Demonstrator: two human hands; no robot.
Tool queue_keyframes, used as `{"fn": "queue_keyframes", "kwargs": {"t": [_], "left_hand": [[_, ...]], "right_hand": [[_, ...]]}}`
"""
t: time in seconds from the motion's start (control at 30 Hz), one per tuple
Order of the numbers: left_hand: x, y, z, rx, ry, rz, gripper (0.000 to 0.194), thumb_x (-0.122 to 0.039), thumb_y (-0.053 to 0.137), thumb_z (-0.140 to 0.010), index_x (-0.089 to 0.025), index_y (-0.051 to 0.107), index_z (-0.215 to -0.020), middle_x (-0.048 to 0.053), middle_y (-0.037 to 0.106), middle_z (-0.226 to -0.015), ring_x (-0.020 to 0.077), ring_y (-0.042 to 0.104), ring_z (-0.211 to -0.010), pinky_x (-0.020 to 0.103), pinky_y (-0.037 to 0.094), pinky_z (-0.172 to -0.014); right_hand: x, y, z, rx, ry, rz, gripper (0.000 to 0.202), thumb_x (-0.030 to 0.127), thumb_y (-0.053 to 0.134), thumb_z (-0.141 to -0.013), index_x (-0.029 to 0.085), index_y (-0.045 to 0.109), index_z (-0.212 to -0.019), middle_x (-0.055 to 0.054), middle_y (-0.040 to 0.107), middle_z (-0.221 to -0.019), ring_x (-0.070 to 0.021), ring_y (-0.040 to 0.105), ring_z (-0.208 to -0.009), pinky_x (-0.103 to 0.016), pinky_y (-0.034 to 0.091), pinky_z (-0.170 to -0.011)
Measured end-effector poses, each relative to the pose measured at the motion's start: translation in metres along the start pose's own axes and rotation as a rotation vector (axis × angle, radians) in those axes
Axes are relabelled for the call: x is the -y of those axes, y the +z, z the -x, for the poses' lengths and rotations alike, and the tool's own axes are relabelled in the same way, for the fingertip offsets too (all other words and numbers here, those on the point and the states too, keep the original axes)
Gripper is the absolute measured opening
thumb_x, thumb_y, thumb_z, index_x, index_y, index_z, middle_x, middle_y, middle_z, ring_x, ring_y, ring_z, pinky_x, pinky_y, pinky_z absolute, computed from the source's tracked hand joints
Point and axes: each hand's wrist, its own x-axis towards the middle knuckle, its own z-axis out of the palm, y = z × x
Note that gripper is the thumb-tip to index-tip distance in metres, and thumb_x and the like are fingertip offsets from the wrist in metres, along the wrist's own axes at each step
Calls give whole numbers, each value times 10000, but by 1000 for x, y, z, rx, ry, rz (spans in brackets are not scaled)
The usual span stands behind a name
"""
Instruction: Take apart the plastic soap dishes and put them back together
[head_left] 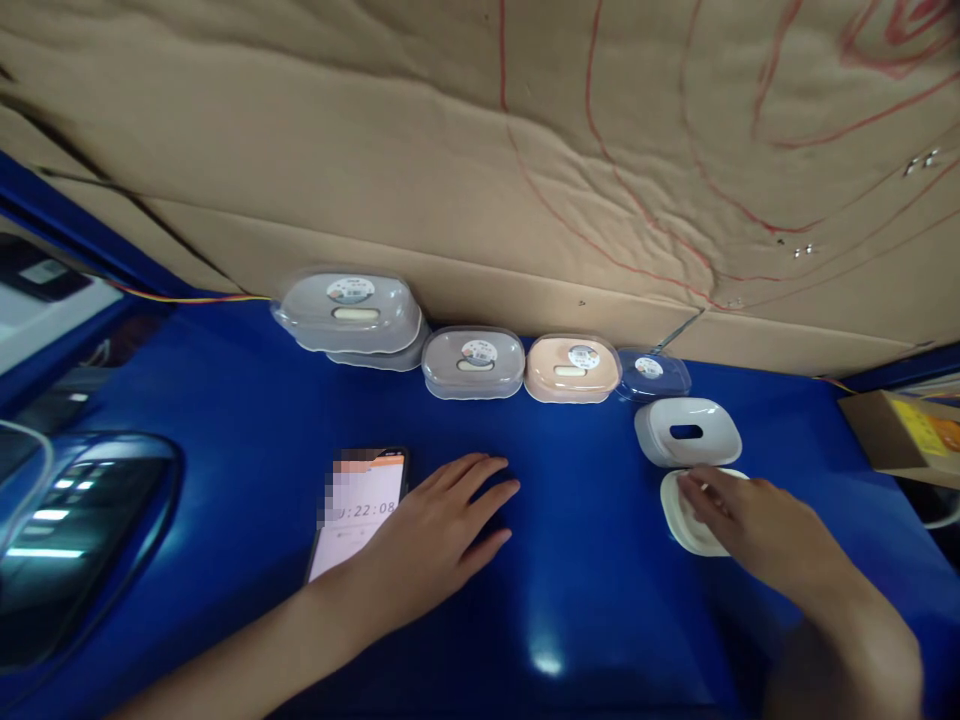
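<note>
My left hand (457,510) lies with fingers spread, palm down over the blue table, holding nothing. Just left of it is a phone (364,510) with a timer on its screen. My right hand (739,515) has its fingers bent together on a shallow off-white oval tray (679,510); the hand hides the tray's right side. Directly behind that tray sits a white oval dish (652,430) with a slot in its middle. A clear lid (664,378) with a round label lies farther back.
Along the cardboard wall (375,200) stand lidded soap boxes: stacked grey ones (300,300), a single grey box (442,375) and a pink box (540,375). A dark glossy device (67,550) with a cable is at left. An open carton (874,430) stands at right.
</note>
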Motion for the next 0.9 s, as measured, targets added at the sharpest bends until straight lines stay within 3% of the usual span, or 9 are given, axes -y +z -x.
{"fn": "queue_keyframes", "kwargs": {"t": [0.1,0.2,0.33,0.43,0.57,0.63,0.7,0.83,0.9], "left_hand": [[1,1,1,16,-10,4,429,-283,659,-1066,-214,625,-1488,132,633,-1542,377,605,-1421,610,580,-1135],[1,0,3,38,-26,16,521,-310,664,-1069,-238,542,-1570,129,602,-1581,377,580,-1446,613,566,-1145],[-3,-4,3,85,-23,70,854,-420,802,-980,-287,347,-1690,133,482,-1695,388,534,-1491,613,519,-1186],[-6,-5,1,100,19,77,1044,-404,882,-910,-296,244,-1729,140,338,-1782,405,440,-1566,615,453,-1237],[-6,-7,1,150,52,48,1100,-332,899,-897,-296,196,-1741,136,256,-1815,416,406,-1585,634,426,-1238],[-6,-9,3,191,26,41,1130,-345,923,-874,-329,198,-1740,123,313,-1797,422,487,-1522,650,455,-1198],[-7,-13,4,223,1,51,1200,-388,970,-816,-364,201,-1737,116,374,-1771,425,541,-1467,660,468,-1175],[-7,-20,4,279,14,88,1354,-416,1060,-662,-392,222,-1726,121,337,-1786,445,523,-1473,662,449,-1181],[-7,-22,2,293,23,104,1343,-384,1065,-648,-372,251,-1716,124,356,-1776,447,488,-1502,661,419,-1206]], "right_hand": [[14,2,3,179,-56,-97,421,558,408,-1093,275,705,-997,-46,777,-747,-278,761,-672,-349,461,-563],[41,-7,5,214,-263,-296,348,502,425,-1123,287,698,-1150,-57,827,-1020,-268,804,-917,-375,595,-780],[66,-21,7,231,-563,-592,224,360,499,-1131,360,661,-1285,9,784,-1278,-190,755,-1176,-314,603,-993],[56,-18,0,-8,-489,-531,235,330,522,-1122,361,634,-1327,-11,752,-1346,-207,722,-1249,-372,576,-1089],[11,3,-18,-226,-295,-206,344,404,484,-1114,281,605,-1412,-145,610,-1562,-376,586,-1454,-644,485,-1182],[-9,14,-24,-212,-187,-104,420,456,451,-1111,249,580,-1452,-192,566,-1602,-450,544,-1487,-725,488,-1141],[-16,17,-25,-149,-143,-110,485,499,439,-1112,242,536,-1511,-198,531,-1635,-456,530,-1503,-718,500,-1147],[4,5,-16,-11,-270,-287,581,550,548,-1080,355,433,-1615,-88,450,-1724,-352,532,-1528,-577,499,-1231],[14,-1,-13,-15,-343,-317,612,568,619,-1042,404,444,-1606,-48,447,-1729,-343,488,-1562,-576,461,-1263]]}}
